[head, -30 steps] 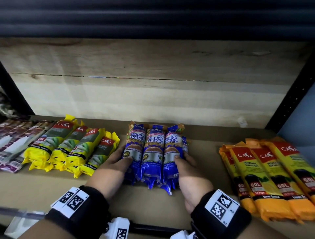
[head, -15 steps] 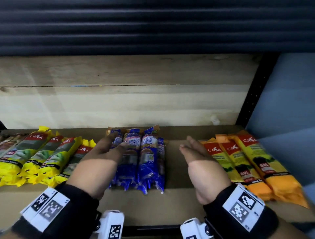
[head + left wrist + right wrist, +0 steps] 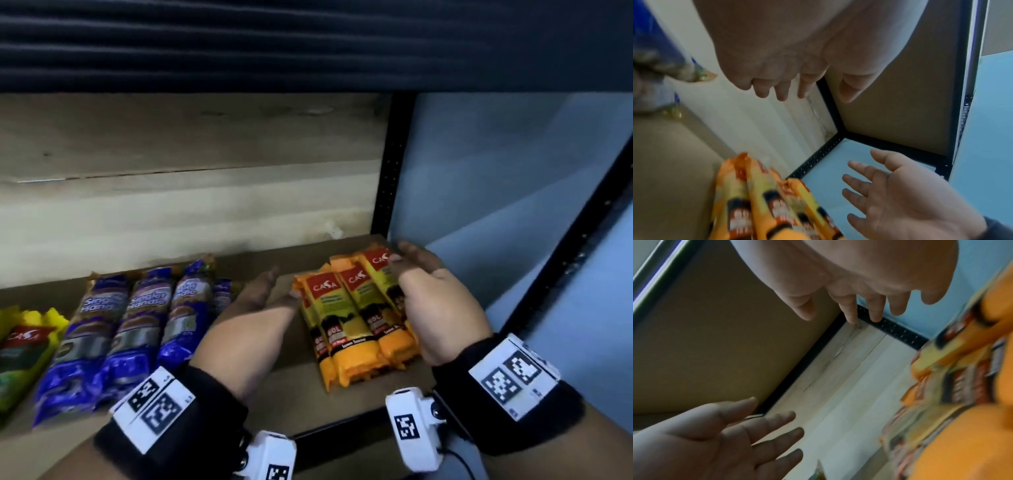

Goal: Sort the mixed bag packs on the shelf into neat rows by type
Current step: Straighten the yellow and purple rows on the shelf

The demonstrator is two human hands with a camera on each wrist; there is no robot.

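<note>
Three orange-and-yellow bag packs lie side by side at the right end of the shelf. My left hand is open with straight fingers just left of them, its thumb at their left edge. My right hand is open and lies flat against their right side. A row of blue bag packs sits to the left, and yellow-green packs lie at the far left. In the left wrist view my left hand hovers above the orange packs, facing my right hand. In the right wrist view my right hand shows spread, straight fingers.
The brown shelf board shows bare between the blue and orange packs. A black perforated upright marks the shelf's right end, with a pale blue wall beyond. A wooden back panel closes the rear.
Both hands left the blue packs and moved right to either side of the orange packs. The head view swung right with them.
</note>
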